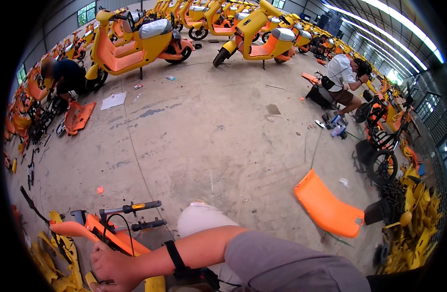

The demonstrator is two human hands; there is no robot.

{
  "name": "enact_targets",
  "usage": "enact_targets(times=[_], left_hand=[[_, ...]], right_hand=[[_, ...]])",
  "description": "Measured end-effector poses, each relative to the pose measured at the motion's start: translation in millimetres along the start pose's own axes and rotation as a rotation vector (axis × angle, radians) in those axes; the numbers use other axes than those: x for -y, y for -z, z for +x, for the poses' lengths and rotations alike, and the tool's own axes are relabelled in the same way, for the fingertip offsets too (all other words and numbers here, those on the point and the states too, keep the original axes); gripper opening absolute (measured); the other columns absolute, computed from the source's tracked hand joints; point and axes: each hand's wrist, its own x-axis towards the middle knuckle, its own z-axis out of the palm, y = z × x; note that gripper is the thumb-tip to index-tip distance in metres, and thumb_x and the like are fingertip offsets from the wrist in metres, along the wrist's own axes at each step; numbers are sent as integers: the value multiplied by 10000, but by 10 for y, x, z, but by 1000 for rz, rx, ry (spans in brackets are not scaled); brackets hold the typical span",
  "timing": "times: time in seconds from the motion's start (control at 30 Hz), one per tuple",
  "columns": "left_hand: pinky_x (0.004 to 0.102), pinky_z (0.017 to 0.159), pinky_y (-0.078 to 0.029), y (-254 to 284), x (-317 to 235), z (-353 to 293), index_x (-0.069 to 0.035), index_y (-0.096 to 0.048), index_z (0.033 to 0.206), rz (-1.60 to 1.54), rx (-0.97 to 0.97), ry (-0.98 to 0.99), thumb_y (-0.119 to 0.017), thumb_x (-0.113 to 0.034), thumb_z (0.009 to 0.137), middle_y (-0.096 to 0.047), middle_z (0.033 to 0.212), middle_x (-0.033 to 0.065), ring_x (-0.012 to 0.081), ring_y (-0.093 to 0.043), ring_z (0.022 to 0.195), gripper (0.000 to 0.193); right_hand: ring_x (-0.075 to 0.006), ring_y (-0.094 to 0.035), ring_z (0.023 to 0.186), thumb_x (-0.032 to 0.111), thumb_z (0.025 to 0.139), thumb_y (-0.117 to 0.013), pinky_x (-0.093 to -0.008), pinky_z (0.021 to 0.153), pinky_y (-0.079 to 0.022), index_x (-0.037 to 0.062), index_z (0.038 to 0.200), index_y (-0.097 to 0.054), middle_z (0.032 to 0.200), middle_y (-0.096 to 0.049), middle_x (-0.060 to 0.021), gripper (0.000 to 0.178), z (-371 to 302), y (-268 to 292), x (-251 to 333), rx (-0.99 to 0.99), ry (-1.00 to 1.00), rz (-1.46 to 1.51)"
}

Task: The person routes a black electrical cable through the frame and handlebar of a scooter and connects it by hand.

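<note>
My right arm in a grey sleeve reaches across from the lower right, a black strap round the forearm. My right hand [111, 269] is at the lower left with its fingers curled down beside an orange scooter body part [94, 225]. Its grip is partly hidden, and I cannot make out what is inside it. Past that part, two dark metal tubes [131, 208] with orange marks stick out to the right, and a black cable loops over them. A yellow piece [155, 284] shows below my forearm. My left hand is not in view.
A curved orange panel [328, 207] lies on the concrete at right, near a heap of yellow parts [411, 228]. Yellow scooters [136, 46] stand in rows at the back. One person [340, 78] crouches at right by a stripped scooter [383, 146]; another [70, 75] crouches at left.
</note>
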Motion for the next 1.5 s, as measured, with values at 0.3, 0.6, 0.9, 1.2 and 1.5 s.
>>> enact_targets(times=[0.3, 0.6, 0.9, 1.2, 1.5], left_hand=[[397, 543, -380, 89, 26, -54, 11, -546, 872, -189, 20, 109, -542, -178, 918, -549, 733, 127, 269, -504, 629, 195], [422, 576, -265, 125, -324, 205, -19, -327, 639, -464, 202, 304, -503, -153, 874, -336, 625, 114, 276, -344, 572, 322], [499, 572, -323, -299, -520, 405, -35, -443, 613, -146, 192, 84, -567, -175, 926, -468, 600, 172, 399, -460, 591, 365], [491, 550, -381, -438, -554, 472, -53, -503, 635, -23, 270, 62, -577, -245, 929, -517, 585, 141, 373, -503, 555, 359], [478, 507, -406, -479, -544, 473, -36, -586, 665, -62, 370, 200, -580, -297, 943, -578, 607, 159, 372, -564, 553, 381]], right_hand=[[-284, -522, 742, 227, 733, -661, -495, 861, -361, 81, 564, -502, 605, -503, -63, 274, -44, -40, 33, 100, 6, -35], [-269, -546, 775, 257, 777, -695, -441, 838, -357, 99, 580, -467, 644, -502, -54, 339, -29, 145, 47, 187, 9, -111], [-285, -530, 911, 291, 878, -647, -440, 848, -328, 89, 734, -530, 762, -516, -77, 275, -178, 410, -77, 119, -46, -490], [-327, -485, 901, 346, 950, -563, -439, 837, -342, 77, 824, -512, 854, -511, -122, 302, -348, 445, -96, 119, -205, -626], [-332, -494, 893, 334, 927, -603, -443, 822, -353, 79, 833, -522, 869, -532, -124, 284, -414, 418, -123, 71, -165, -647]])
